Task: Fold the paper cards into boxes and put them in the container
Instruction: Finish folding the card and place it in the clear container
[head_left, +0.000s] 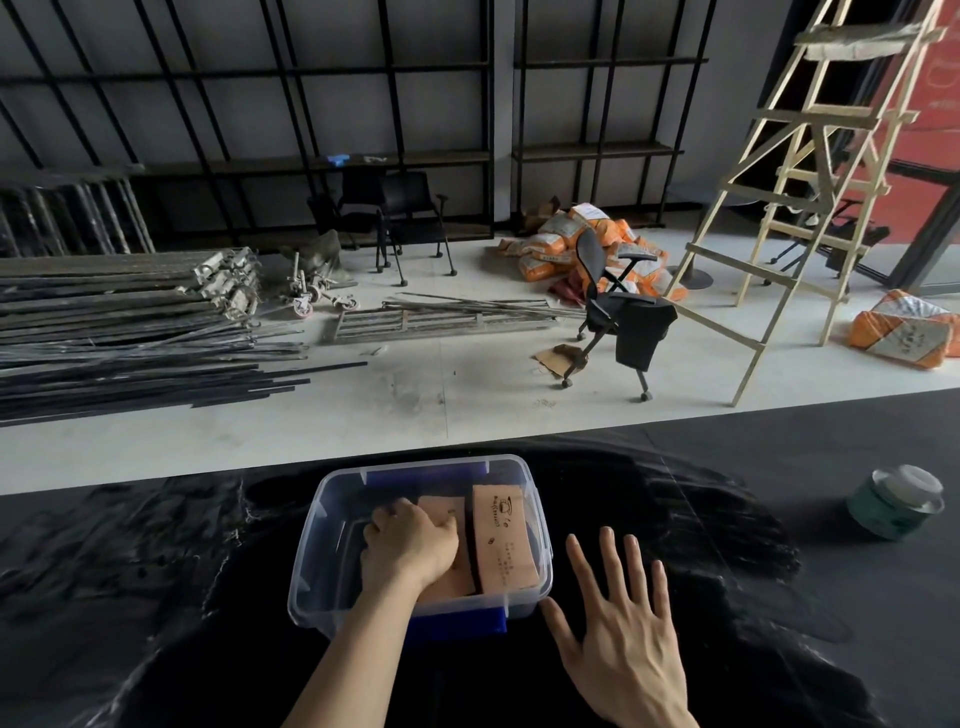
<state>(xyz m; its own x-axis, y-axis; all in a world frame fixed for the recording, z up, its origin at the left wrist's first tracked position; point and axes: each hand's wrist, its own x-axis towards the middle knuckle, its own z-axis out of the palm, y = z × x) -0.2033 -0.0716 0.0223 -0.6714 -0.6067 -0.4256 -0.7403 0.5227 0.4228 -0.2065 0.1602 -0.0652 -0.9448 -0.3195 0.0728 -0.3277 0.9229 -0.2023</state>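
A clear plastic container with blue latches stands on the black table in front of me. Two folded tan paper boxes lie inside it side by side. My left hand reaches into the container and is closed over the left paper box. The right paper box, printed with small marks, lies free against the container's right wall. My right hand hovers flat just right of the container, fingers spread and holding nothing.
A green roll of tape sits on the table at the far right. The table's far edge runs just behind the container. Beyond it on the floor are metal rods, an office chair, orange sacks and a wooden ladder.
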